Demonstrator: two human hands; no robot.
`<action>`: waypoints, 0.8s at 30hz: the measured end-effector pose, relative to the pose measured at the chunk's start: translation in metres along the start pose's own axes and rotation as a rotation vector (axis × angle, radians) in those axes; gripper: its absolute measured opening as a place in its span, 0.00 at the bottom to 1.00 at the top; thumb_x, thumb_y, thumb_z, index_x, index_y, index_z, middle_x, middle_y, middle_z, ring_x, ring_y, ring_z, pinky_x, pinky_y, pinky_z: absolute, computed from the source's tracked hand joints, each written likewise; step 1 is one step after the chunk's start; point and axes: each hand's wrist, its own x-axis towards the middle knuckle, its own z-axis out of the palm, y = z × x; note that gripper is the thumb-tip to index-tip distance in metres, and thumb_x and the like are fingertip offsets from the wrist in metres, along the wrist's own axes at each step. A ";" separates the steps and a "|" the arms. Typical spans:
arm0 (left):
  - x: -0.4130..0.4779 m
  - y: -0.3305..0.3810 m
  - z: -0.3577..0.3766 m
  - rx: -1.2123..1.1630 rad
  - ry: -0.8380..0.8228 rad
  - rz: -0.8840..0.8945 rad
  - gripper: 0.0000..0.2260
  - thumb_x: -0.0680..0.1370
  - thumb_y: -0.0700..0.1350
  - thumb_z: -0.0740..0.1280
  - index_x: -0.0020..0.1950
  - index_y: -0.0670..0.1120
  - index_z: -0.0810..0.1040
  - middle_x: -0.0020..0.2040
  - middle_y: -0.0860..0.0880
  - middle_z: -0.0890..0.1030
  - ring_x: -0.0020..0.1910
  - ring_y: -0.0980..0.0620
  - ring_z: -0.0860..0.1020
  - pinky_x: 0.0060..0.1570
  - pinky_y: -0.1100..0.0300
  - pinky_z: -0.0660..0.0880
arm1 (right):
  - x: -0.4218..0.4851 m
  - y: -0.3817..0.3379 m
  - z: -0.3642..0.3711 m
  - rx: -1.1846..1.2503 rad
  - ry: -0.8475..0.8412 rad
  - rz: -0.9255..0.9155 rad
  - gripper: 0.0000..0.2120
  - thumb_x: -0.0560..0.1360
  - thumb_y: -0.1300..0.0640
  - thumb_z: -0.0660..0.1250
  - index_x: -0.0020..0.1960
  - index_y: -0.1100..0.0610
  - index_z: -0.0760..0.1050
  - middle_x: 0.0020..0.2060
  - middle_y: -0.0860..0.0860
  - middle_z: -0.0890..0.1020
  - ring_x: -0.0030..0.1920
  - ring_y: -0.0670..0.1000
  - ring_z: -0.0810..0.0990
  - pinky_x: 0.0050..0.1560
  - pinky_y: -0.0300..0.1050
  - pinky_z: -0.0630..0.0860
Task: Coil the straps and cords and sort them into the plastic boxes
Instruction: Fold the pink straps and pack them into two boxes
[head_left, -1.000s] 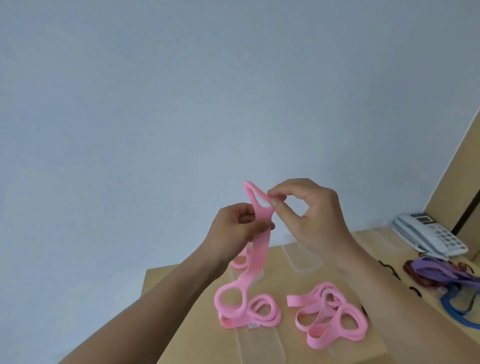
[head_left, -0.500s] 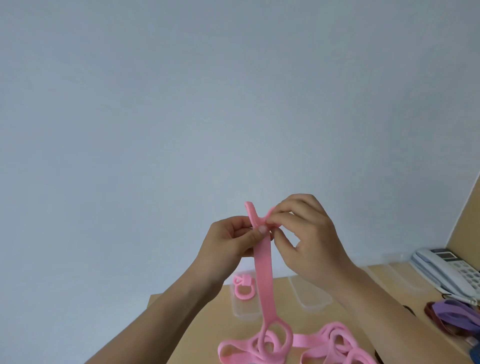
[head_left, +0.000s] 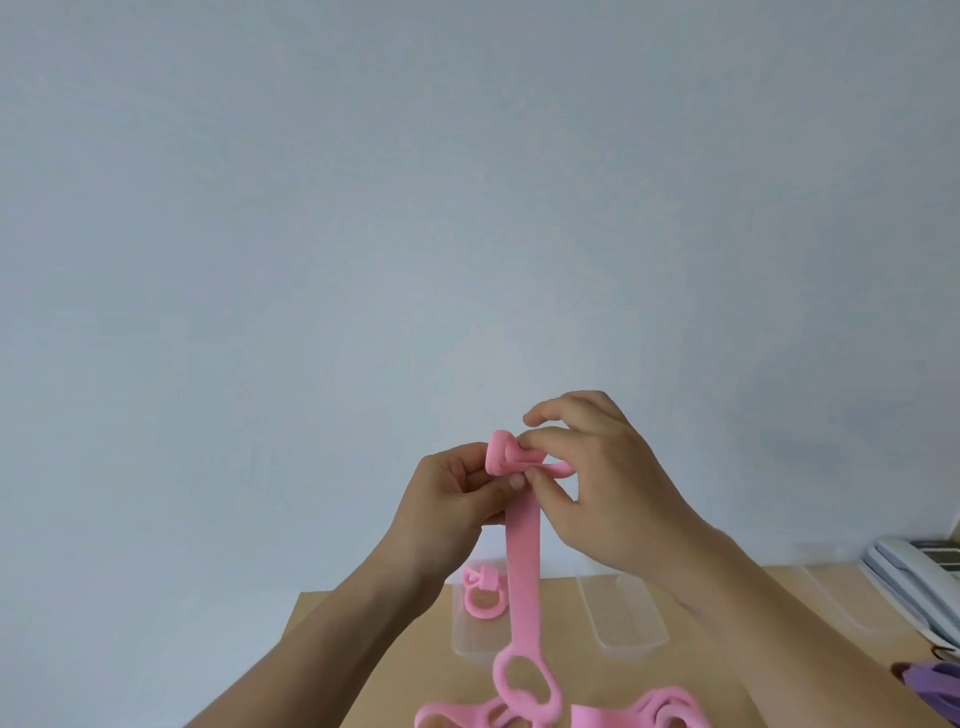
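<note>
Left hand (head_left: 452, 499) pinches the small starter roll of the pink strap (head_left: 522, 561), held up above the table (head_left: 558, 623). Right hand (head_left: 608, 483) pinches the fold beside it. Risk: springy roll, so a slack pinch lets it unwind. The hanging tail may twist the coil.

Matt cloth, clear plastic, pale wood.

The pink strap (head_left: 524, 566) looks like soft woven cloth, matt and a little fuzzy at its edges. Just left of the strap, the first box (head_left: 470, 636) is of clear smooth plastic with a faint shine; the second box (head_left: 623, 623), right of the strap, is the same. Under the strap, the table (head_left: 363, 649) looks like light matt wood. Far right of the strap, the telephone (head_left: 914, 577) is of smooth grey-white plastic.
</note>
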 end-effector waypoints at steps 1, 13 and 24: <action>0.001 0.001 0.001 -0.008 0.001 -0.001 0.10 0.83 0.36 0.65 0.59 0.43 0.86 0.53 0.44 0.88 0.55 0.41 0.85 0.55 0.51 0.83 | 0.001 0.001 0.000 0.020 0.009 0.001 0.10 0.75 0.54 0.64 0.49 0.54 0.84 0.49 0.46 0.81 0.55 0.49 0.75 0.49 0.47 0.78; 0.002 0.005 0.002 -0.105 -0.022 -0.130 0.17 0.78 0.54 0.72 0.59 0.43 0.85 0.58 0.38 0.85 0.59 0.39 0.84 0.58 0.53 0.81 | 0.007 0.015 0.013 0.046 0.248 -0.042 0.07 0.68 0.68 0.76 0.39 0.57 0.84 0.34 0.47 0.82 0.42 0.51 0.78 0.38 0.44 0.76; 0.011 0.009 0.000 -0.204 -0.034 -0.157 0.13 0.83 0.47 0.65 0.47 0.44 0.87 0.52 0.41 0.85 0.54 0.42 0.85 0.57 0.54 0.81 | -0.002 0.020 0.025 0.097 0.266 -0.065 0.13 0.69 0.69 0.74 0.46 0.52 0.84 0.44 0.48 0.83 0.44 0.50 0.80 0.43 0.45 0.78</action>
